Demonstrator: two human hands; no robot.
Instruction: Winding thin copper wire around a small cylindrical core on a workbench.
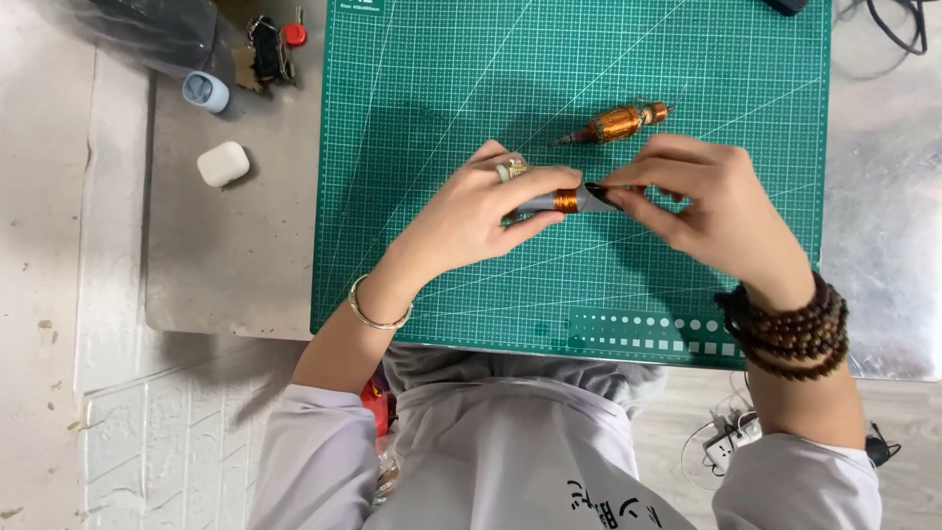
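Observation:
My left hand (471,211) grips a small motor armature (567,201) with copper windings and a grey body, held level above the green cutting mat (442,88). My right hand (711,206) pinches the armature's dark right end between thumb and forefinger. A second armature (616,123) with orange-copper windings lies on the mat just beyond my hands, apart from them. I wear a ring and a thin bangle on the left, and dark bead bracelets on the right wrist.
The mat lies on a grey metal table (226,265). At the table's far left sit a white earbud case (223,163), a pale blue case (205,91) and a key bunch (272,44). Black cables (898,25) run at the far right corner. Floor lies left.

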